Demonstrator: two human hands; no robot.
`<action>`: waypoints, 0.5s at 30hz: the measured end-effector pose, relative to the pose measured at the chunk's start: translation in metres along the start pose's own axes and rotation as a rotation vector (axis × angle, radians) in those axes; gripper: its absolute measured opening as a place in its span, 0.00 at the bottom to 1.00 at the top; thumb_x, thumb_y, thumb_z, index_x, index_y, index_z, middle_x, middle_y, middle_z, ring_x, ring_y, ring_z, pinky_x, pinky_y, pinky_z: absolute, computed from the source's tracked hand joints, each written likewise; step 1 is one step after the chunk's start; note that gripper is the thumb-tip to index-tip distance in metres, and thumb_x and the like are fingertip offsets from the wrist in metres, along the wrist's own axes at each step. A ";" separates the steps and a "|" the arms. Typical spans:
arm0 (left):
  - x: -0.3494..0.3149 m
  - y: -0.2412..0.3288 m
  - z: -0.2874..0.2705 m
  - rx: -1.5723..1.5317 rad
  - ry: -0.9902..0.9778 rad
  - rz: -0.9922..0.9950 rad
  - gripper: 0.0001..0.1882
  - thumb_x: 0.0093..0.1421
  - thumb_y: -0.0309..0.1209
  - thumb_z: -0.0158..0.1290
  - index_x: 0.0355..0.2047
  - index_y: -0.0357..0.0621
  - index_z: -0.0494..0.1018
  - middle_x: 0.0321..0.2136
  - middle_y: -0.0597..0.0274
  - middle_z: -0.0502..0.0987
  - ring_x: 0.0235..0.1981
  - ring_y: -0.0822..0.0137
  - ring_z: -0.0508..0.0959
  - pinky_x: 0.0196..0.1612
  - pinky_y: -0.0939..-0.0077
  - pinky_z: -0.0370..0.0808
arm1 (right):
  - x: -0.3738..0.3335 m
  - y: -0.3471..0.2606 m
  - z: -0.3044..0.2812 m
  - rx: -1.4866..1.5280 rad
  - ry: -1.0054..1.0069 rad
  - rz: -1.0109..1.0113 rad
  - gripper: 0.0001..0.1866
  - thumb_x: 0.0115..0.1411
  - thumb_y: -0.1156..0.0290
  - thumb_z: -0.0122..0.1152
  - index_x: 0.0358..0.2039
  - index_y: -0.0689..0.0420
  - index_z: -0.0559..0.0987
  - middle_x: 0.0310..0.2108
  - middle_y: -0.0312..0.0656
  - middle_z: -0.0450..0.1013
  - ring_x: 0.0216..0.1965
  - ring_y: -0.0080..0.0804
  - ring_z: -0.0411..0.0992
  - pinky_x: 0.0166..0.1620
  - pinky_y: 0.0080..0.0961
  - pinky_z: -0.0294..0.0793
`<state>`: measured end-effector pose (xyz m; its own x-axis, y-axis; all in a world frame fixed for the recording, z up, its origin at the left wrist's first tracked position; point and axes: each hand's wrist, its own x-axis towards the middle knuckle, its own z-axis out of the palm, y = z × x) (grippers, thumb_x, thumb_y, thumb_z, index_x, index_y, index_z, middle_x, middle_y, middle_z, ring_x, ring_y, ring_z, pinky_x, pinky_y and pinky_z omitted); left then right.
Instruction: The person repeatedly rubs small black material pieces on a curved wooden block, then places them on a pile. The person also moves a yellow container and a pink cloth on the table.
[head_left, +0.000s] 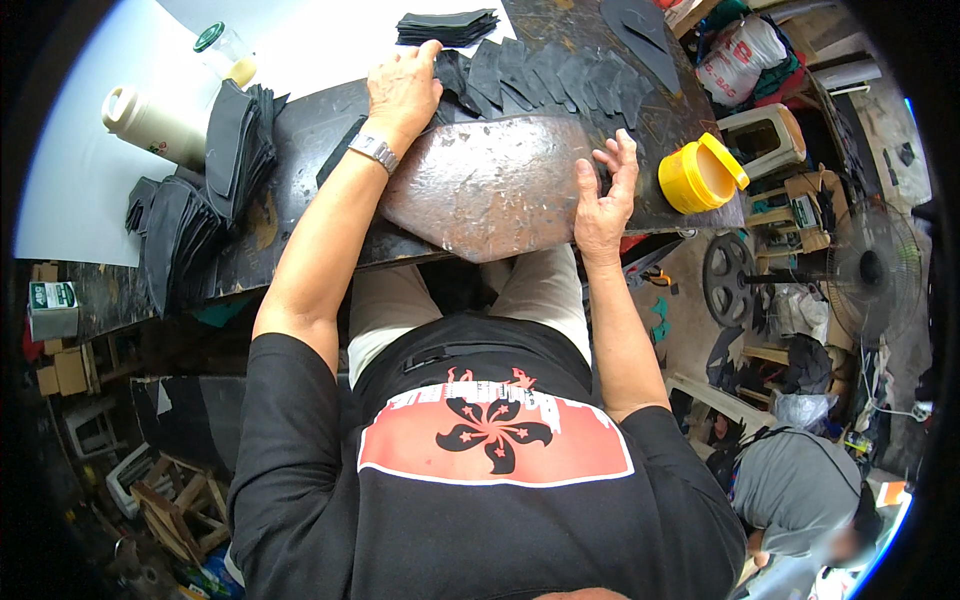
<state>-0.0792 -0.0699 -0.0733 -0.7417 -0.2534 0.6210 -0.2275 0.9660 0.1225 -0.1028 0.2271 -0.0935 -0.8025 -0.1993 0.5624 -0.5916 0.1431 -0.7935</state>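
Note:
A brown, worn board (490, 185) with cut corners lies at the table's near edge, over my lap. Past its far left corner, my left hand (402, 92) rests by the near end of a fanned row of black, leather-like pieces (545, 75). Its thumb and forefinger look apart beside the first pieces; the undersides of the fingers are hidden. At the board's right edge my right hand (606, 205) is raised and open, fingers spread and nothing visible in them. A neat stack of black pieces (447, 27) sits just beyond my left hand.
More stacked black pieces (240, 150) stand at the left beside a cream flask (150, 125) and a green-lidded jar (228, 55). An open yellow tub (695, 178) is near the table's right edge. A fan (868, 268) and a bent-over person (800, 490) are at the right.

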 end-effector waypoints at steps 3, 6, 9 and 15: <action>0.002 -0.003 0.001 -0.017 -0.004 -0.013 0.27 0.56 0.26 0.57 0.57 0.55 0.70 0.37 0.60 0.81 0.44 0.54 0.80 0.47 0.58 0.76 | 0.000 -0.001 0.000 0.004 -0.002 0.008 0.35 0.62 0.70 0.67 0.67 0.60 0.64 0.60 0.51 0.65 0.54 0.39 0.69 0.60 0.36 0.68; 0.005 -0.005 -0.003 -0.179 -0.179 -0.078 0.30 0.55 0.25 0.55 0.60 0.54 0.69 0.43 0.56 0.81 0.46 0.52 0.80 0.49 0.58 0.76 | 0.000 -0.001 0.000 0.009 -0.002 0.009 0.35 0.62 0.70 0.67 0.67 0.60 0.64 0.61 0.51 0.65 0.55 0.40 0.69 0.60 0.36 0.68; 0.004 -0.004 -0.010 -0.341 -0.146 -0.083 0.32 0.55 0.24 0.54 0.62 0.53 0.67 0.47 0.52 0.80 0.47 0.51 0.80 0.52 0.59 0.76 | 0.000 0.001 0.000 0.013 0.005 0.007 0.35 0.62 0.70 0.67 0.67 0.60 0.64 0.60 0.51 0.65 0.55 0.40 0.69 0.60 0.36 0.68; -0.015 -0.026 -0.056 -0.384 -0.061 -0.276 0.26 0.61 0.38 0.57 0.59 0.48 0.72 0.53 0.46 0.77 0.54 0.49 0.78 0.58 0.58 0.73 | 0.000 0.000 0.000 0.039 0.016 0.022 0.33 0.64 0.71 0.65 0.67 0.59 0.64 0.58 0.50 0.66 0.53 0.39 0.70 0.59 0.35 0.69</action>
<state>-0.0272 -0.0886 -0.0423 -0.7247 -0.4943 0.4800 -0.1798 0.8082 0.5608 -0.1030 0.2275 -0.0937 -0.8164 -0.1811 0.5484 -0.5709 0.1092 -0.8138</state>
